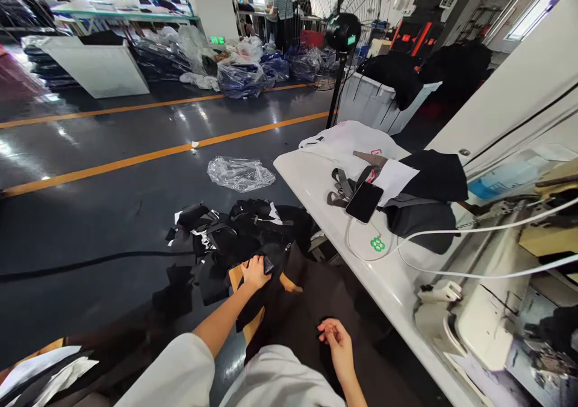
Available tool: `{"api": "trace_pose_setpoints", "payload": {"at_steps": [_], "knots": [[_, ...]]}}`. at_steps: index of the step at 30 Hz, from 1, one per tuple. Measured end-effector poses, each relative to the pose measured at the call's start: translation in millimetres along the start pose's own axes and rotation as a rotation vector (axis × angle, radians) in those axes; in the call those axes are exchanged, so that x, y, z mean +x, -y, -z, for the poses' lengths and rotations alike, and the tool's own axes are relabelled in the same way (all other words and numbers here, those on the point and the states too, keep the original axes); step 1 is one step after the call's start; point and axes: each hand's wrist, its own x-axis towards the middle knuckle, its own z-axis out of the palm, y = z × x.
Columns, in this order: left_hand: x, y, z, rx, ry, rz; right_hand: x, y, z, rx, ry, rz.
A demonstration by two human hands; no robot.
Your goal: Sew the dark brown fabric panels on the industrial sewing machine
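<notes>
My left hand (256, 273) reaches forward with its fingers bent over a piece of black fabric (270, 264), which lies by a wooden bench (235, 276). Dark brown cloth (311, 292) spreads over my lap and under the table's edge. Above this cloth is my right hand (335, 338), its fingers curled together near a dark fold; whatever is between the fingertips is too small to name. Black fabric scraps (217, 238) with white bits are heaped on the floor just beyond my left hand.
On the white table (307, 181) at right lie a phone (365, 202), grey straps (342, 184), dark fabric pieces (436, 175) and a white cable (451, 229). A sewing machine (485, 316) stands nearby. Clear plastic (241, 173) lies on the floor; a fan (343, 32) stands behind.
</notes>
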Motion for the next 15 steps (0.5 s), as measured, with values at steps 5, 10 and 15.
{"api": "trace_pose_setpoints", "payload": {"at_steps": [5,10,15], "knots": [[9,7,3.8,-0.116,0.077,0.007,3,6,2,-0.03,0.016,-0.023],[11,20,21.0,-0.392,0.159,0.074,2,11,0,-0.045,0.005,-0.039],[-9,36,43.4,-0.813,0.278,0.11,2,15,-4,-0.037,-0.02,-0.048]]}}
